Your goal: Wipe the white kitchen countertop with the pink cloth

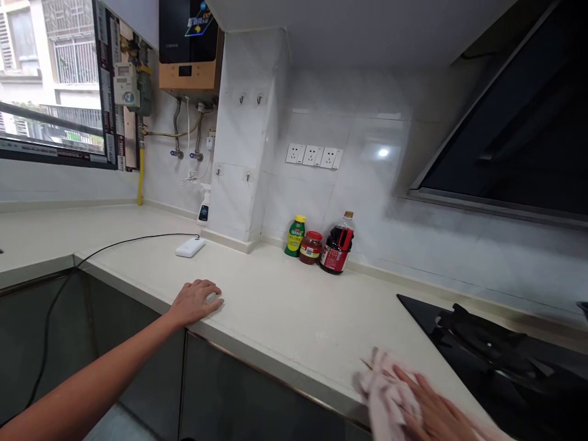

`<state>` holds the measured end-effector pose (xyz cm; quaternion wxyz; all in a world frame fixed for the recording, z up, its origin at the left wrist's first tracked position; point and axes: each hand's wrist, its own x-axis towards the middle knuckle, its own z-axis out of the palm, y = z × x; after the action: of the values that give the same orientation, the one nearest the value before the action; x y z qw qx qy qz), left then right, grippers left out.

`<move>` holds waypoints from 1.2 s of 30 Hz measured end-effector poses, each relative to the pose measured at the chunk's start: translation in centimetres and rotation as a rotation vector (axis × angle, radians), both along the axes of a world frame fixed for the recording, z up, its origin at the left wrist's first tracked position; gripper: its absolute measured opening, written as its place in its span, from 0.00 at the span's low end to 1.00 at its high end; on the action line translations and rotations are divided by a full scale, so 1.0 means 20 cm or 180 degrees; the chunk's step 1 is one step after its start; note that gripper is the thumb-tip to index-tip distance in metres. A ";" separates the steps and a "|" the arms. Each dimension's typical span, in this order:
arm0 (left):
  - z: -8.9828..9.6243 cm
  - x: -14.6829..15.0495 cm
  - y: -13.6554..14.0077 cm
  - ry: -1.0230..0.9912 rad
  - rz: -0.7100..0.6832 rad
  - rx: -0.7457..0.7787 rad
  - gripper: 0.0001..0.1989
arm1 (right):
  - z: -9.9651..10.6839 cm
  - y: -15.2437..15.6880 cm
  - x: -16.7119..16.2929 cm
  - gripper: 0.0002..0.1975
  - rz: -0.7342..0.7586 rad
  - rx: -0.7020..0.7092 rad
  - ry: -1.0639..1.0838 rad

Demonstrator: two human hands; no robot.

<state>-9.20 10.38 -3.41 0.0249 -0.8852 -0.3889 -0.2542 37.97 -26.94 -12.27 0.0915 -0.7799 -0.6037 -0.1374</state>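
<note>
My left hand (196, 302) rests on the light countertop (275, 312) close to its front edge, fingers bent and apart, holding nothing. At the lower right, my right hand (434, 407) presses a crumpled pale pink cloth (388, 392) against the counter beside the stove. Part of the cloth hangs over the front edge. Hand and cloth are slightly blurred, and some of the fingers are hidden behind the cloth's folds.
Against the wall stand a green bottle (294, 236), a red-lidded jar (311, 247) and a large dark sauce bottle (337, 245). A white power bank (190, 247) with a black cable lies left; a spray bottle (204, 206) stands behind. The gas stove (487, 349) is right, below the range hood (514, 141).
</note>
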 end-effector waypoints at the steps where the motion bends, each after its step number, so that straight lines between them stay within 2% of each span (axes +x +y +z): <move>1: 0.00 0.00 0.00 0.0005 0.0011 -0.0005 0.20 | 0.07 0.10 -0.16 0.29 -0.0114 -0.0136 0.0122; 3: 0.00 0.00 0.00 0.0026 0.0032 -0.0015 0.20 | 0.23 0.31 -0.49 0.30 0.0149 -0.0381 0.0273; 5: 0.00 0.00 0.00 0.0055 0.0046 -0.0015 0.19 | 0.36 0.49 -0.78 0.29 0.0939 -0.0387 0.0117; 7: 0.00 0.00 0.01 0.0084 0.0052 0.0000 0.19 | 0.44 0.63 -0.97 0.28 0.1323 -0.0354 0.0048; 10: 0.02 0.00 0.00 0.0127 0.0043 0.0028 0.17 | 0.47 0.75 -1.10 0.25 0.1587 -0.0294 0.0010; 13: 0.04 0.06 -0.06 0.0150 -0.0051 0.0091 0.16 | 0.45 0.79 -1.11 0.22 0.1620 -0.0230 0.0037; 17: 0.06 0.23 -0.20 0.0146 -0.0434 0.0207 0.17 | 0.43 0.71 -1.01 0.22 0.1279 -0.0184 0.0185; 20: 0.05 0.35 -0.30 0.0199 -0.0738 0.0137 0.16 | 0.40 0.55 -0.82 0.24 0.0869 -0.0186 0.0303; 23: 0.03 0.42 -0.35 0.0208 -0.0893 0.0006 0.16 | 0.33 0.31 -0.54 0.31 0.0215 -0.0178 0.0446; 26: 0.02 0.44 -0.37 0.0166 -0.0963 -0.0105 0.17 | 0.22 0.06 -0.21 0.38 -0.0560 -0.0337 0.0536; 29: 0.02 0.44 -0.38 0.0135 -0.1003 -0.0181 0.18 | 0.13 -0.08 0.08 0.38 -0.0802 -0.0488 0.0355; 32: 0.03 0.43 -0.39 0.0127 -0.1069 -0.0226 0.19 | 0.13 -0.05 0.24 0.37 -0.0973 -0.0568 0.0390; 36: 0.05 0.44 -0.41 0.0057 -0.1113 -0.0193 0.18 | 0.26 0.18 0.29 0.34 -0.1304 -0.0530 0.0497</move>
<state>-0.48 2.24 -2.50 -0.0429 -0.9419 -0.2363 -0.2349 43.84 -23.33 -6.99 0.0436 -0.8993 -0.4331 -0.0420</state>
